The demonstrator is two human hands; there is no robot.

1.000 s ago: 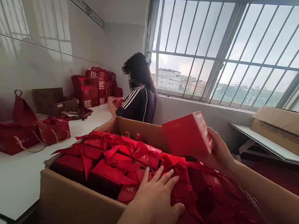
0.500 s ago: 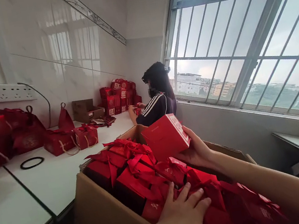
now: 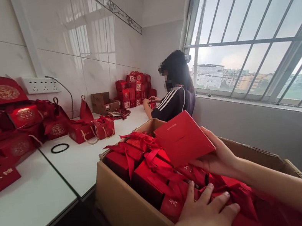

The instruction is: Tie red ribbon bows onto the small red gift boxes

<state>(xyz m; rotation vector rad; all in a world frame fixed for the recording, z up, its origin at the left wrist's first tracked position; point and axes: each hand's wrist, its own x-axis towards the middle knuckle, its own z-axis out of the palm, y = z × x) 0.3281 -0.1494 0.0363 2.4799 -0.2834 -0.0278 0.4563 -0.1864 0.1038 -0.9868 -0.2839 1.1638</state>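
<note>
My right hand (image 3: 219, 153) grips a red gift box (image 3: 183, 138) by its right side, tilted so that a plain face with small print shows. It is held over an open cardboard carton (image 3: 132, 206) packed with red gift boxes (image 3: 148, 179) tied with red ribbon bows (image 3: 155, 159). With fingers spread, my left hand (image 3: 205, 208) rests on the ribboned boxes at the near side of the carton. The lower right of the carton's contents is partly hidden by my forearms.
A white table (image 3: 61, 167) along the wall bears red gift boxes (image 3: 80, 130), a black ring (image 3: 59, 147) and a small brown carton (image 3: 105, 103). At its far end a co-worker (image 3: 178, 92) handles something red beside stacked red boxes (image 3: 135, 88). A barred window (image 3: 256, 32) is at right.
The gift box in my right hand has turned, so its white-patterned side no longer shows. My view has swung left. My left hand stays on the boxes.
</note>
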